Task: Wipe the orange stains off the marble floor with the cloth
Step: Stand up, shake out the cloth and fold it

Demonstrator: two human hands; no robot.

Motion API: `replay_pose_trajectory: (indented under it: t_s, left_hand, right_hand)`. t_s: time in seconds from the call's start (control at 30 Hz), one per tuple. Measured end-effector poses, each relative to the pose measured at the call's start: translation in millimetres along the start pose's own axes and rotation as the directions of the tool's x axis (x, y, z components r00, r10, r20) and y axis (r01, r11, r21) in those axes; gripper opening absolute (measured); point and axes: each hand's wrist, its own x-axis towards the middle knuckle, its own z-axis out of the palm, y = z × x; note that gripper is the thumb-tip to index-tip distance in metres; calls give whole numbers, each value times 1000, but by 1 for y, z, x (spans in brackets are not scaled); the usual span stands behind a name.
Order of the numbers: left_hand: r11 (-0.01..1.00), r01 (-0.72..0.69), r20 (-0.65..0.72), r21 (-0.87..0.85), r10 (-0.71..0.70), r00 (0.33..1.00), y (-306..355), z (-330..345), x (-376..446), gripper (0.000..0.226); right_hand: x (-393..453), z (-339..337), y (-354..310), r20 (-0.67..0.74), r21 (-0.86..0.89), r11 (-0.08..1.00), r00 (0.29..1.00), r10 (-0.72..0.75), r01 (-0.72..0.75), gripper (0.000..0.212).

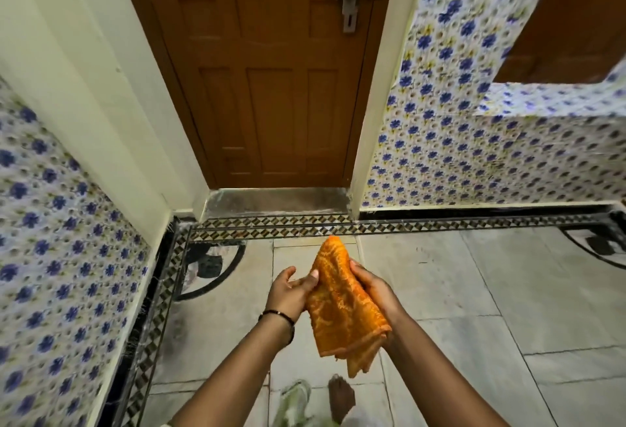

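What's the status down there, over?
Both hands, left and right, grip the patterned orange cloth in the air. Pale marble floor not yet touched. Nothing in the way.

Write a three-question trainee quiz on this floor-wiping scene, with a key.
1. True or false: the orange cloth is lying flat on the marble floor.
2. Which hand grips the cloth from its right side? A) left hand B) right hand
3. Fill in: behind the cloth stands a closed brown ____.

Key: 1 false, both hands hold it above the floor; 2 B; 3 door.
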Motion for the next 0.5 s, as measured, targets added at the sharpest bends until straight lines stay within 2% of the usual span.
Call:
replay_pose_trajectory:
  t_s: [0.07, 0.13, 0.23, 0.3, 0.37, 0.47, 0.5]
  left_hand:
    - [997, 43, -12, -67, -44, 999, -3, -21, -15, 55]
    - [996, 7, 1, -92, -7, 1000, -5, -44, -36, 39]
    - [991, -105, 17, -84, 107, 994, 3, -70, -70, 18]
    - [970, -244, -28, 20, 245, 969, 12, -85, -87, 14]
    - [894, -410, -38, 182, 423, 905, 25, -96, -105, 20]
    - [745, -598, 73, 295, 607, 792, 45, -101, -129, 32]
    - [691, -646, 138, 324, 641, 755, 52, -100, -137, 33]
  right_hand:
    - [-18, 8, 11, 20, -65, 994, 996, -82, 83, 24]
    - [-41, 19, 19, 9, -95, 984, 989, -149, 149, 27]
    - [-73, 30, 17, -129, -172, 962, 964, -234, 211, 26]
    - [-93, 29, 11, -200, -334, 910, 925, -322, 244, 24]
    - [-115, 27, 6, -146, -570, 796, 929, -340, 202, 23]
    - [-142, 31, -1, -18, -885, 461, 982, -187, 71, 19]
    - [-146, 35, -3, -1, -929, 363, 978, -209, 77, 21]
